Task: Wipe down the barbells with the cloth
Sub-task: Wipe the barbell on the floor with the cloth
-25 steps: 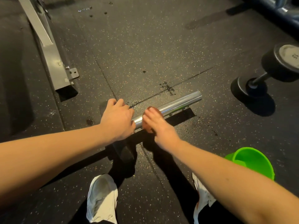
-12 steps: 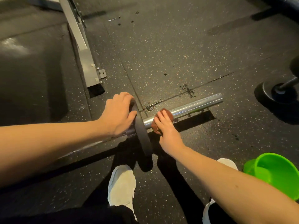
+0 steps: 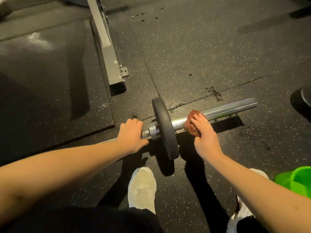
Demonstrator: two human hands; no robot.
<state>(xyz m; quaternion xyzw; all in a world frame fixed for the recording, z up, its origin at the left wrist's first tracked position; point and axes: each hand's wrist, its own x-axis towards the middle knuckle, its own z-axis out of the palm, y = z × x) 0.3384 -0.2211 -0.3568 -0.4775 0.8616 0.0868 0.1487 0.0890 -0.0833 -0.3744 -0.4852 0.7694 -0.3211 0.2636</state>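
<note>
A barbell lies on the black rubber floor, its chrome sleeve [image 3: 223, 109] pointing right and a black weight plate [image 3: 165, 130] standing on edge at mid-bar. My left hand [image 3: 132, 136] grips the thin shaft just left of the plate's collar. My right hand [image 3: 203, 133] holds a brown cloth [image 3: 193, 121] wrapped around the sleeve, a little right of the plate. The cloth is partly hidden under my fingers. The bar's left part is hidden under my left forearm.
A grey metal rack foot [image 3: 111, 64] with a bolt tab lies behind the bar on the left. A green bucket [image 3: 296, 182] stands at the right edge by my right shoe. A black dumbbell head [image 3: 303, 103] shows at the far right. Wet spots darken the floor near the sleeve.
My left hand has slid off the plate onto the shaft left of it. My right hand with the cloth has moved rightward along the sleeve. The view has shifted left.
</note>
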